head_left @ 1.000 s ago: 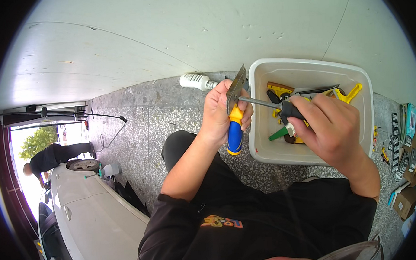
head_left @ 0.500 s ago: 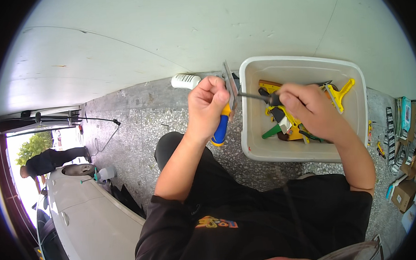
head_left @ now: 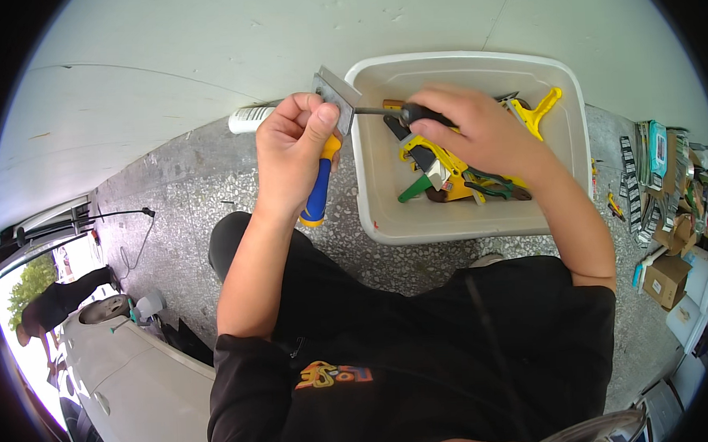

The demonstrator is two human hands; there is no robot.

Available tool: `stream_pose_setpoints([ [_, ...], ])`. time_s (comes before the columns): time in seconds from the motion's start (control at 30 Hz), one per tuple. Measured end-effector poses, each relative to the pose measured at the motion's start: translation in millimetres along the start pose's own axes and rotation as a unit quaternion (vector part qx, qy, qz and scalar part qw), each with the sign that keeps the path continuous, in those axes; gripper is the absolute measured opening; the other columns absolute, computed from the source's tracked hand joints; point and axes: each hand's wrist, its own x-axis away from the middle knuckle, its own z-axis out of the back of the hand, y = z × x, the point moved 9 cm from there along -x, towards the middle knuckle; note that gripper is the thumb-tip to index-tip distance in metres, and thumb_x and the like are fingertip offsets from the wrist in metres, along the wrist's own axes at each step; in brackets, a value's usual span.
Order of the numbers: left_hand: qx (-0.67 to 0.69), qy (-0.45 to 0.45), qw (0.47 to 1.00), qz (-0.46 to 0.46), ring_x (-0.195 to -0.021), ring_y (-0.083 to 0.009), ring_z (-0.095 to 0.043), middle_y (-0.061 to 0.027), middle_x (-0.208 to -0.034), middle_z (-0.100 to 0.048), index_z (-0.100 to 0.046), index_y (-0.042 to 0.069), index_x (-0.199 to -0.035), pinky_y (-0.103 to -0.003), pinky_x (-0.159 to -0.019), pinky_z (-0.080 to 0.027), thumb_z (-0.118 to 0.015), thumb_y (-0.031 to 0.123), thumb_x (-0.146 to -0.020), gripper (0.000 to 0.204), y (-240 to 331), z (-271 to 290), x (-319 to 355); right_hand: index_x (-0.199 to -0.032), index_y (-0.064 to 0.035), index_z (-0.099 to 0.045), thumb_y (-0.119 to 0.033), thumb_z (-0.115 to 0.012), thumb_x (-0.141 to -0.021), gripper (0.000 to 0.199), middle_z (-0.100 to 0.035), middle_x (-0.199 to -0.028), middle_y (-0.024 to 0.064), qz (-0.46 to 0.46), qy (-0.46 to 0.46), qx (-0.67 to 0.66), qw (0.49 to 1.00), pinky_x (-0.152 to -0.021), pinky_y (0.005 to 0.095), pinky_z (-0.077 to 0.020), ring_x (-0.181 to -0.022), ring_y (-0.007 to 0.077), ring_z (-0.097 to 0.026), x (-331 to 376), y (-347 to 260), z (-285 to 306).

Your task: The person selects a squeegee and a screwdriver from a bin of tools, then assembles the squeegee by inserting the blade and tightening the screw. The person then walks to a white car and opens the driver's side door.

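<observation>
My left hand (head_left: 294, 148) grips a scraper (head_left: 325, 165) with a blue and yellow handle, its flat metal blade pointing up beside the bin's left rim. My right hand (head_left: 476, 133) holds a screwdriver (head_left: 401, 113) by its black handle, and the thin shaft reaches left to the scraper's blade. Both hands are over the left part of a white plastic bin (head_left: 385, 219) on the speckled floor. Inside the bin lie several tools in yellow, green and black (head_left: 447, 181), partly hidden by my right hand.
A white tube-shaped bottle (head_left: 248, 119) lies by the wall left of the bin. Small packages and cardboard boxes (head_left: 661, 200) are strewn at the right. A white car (head_left: 132, 389) stands at lower left, with another person (head_left: 53, 305) bending beside it. A black cable (head_left: 129, 231) trails on the floor.
Both hands, with scraper and screwdriver, have shifted left and upward in the picture. The screwdriver stays against the blade. The view has moved closer to the bin.
</observation>
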Motion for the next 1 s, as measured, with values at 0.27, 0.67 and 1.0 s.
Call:
stream_pose_setpoints([
  [0.27, -0.033, -0.052, 0.998, 0.004, -0.056, -0.0048, -0.05, -0.0006, -0.071, -0.057, -0.053, 0.005, -0.087, -0.018, -0.045, -0.04, -0.066, 0.02, -0.088, 0.02, -9.6, -11.7, 1.0, -0.071, -0.0011, -0.059, -0.039, -0.068, -0.078, 0.04, -0.054, -0.052, 0.0092, -0.152, -0.019, -0.001, 0.988, -0.046, 0.0348, -0.0418, -0.045, 0.0238, -0.052, 11.2, 17.7, -29.6],
  [0.67, -0.058, -0.063, 0.995, 0.05, -0.055, -0.0046, -0.05, -0.0002, -0.07, -0.057, -0.053, 0.006, -0.085, -0.019, -0.044, -0.039, -0.063, 0.021, -0.09, 0.019, -19.7, -3.9, -8.8, -0.065, -0.0001, -0.057, -0.038, -0.064, -0.084, 0.043, -0.049, -0.051, 0.0041, -0.238, -0.141, -0.143, 0.95, -0.046, 0.0305, -0.0372, -0.046, 0.0139, -0.047, 19.2, 45.7, -63.2],
  [1.0, 0.081, 0.073, 0.979, 0.173, -0.055, -0.0098, -0.053, -0.0037, -0.073, -0.055, -0.049, 0.01, -0.097, -0.022, -0.046, -0.044, -0.054, 0.024, -0.094, 0.015, -40.9, 82.8, 24.4, -0.087, -0.0046, -0.057, -0.015, -0.055, -0.079, 0.014, -0.062, -0.073, 0.0156, -0.295, -0.154, 0.366, 0.869, -0.06, 0.0464, -0.0502, -0.071, 0.0337, -0.064, 125.5, 198.5, -95.2],
])
